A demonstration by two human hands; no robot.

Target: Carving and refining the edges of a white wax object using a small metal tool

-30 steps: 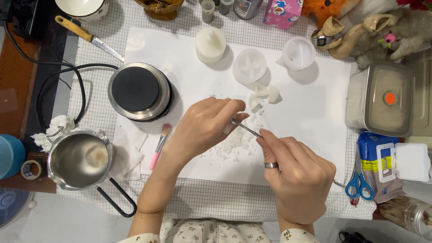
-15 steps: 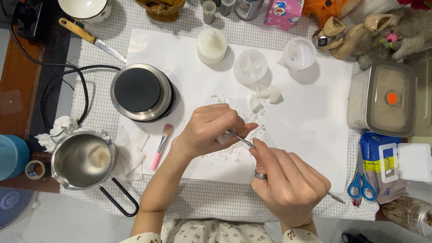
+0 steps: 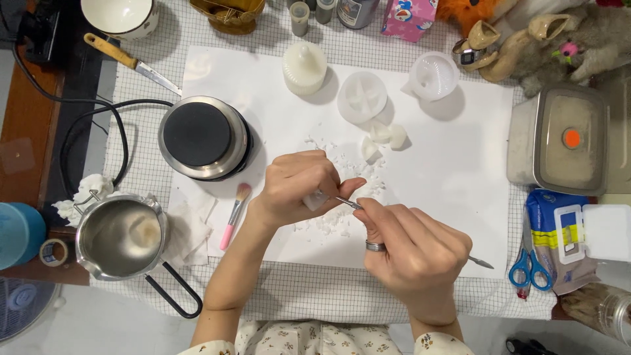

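Observation:
My left hand (image 3: 299, 184) is closed around a small white wax piece (image 3: 315, 199) over the white paper sheet (image 3: 460, 164). My right hand (image 3: 414, 253), with a ring on one finger, grips a thin metal tool (image 3: 348, 202) whose tip touches the wax piece; the tool's other end (image 3: 483, 263) sticks out past the hand. White wax shavings (image 3: 342, 220) lie scattered on the paper under and beyond both hands. Two white wax chunks (image 3: 384, 137) rest just beyond the shavings.
A small round hotplate (image 3: 200, 137) and a steel pot (image 3: 121, 238) stand at left, with a pink brush (image 3: 234, 209) between. White moulds (image 3: 361, 97), a jar-shaped candle (image 3: 304, 68), a lidded steel container (image 3: 568, 141), blue scissors (image 3: 529, 269) and a knife (image 3: 131, 62) surround the paper.
Both hands have shifted slightly toward me and left; the right hand has drawn the tool back, and more white shavings show on the paper beyond the hands.

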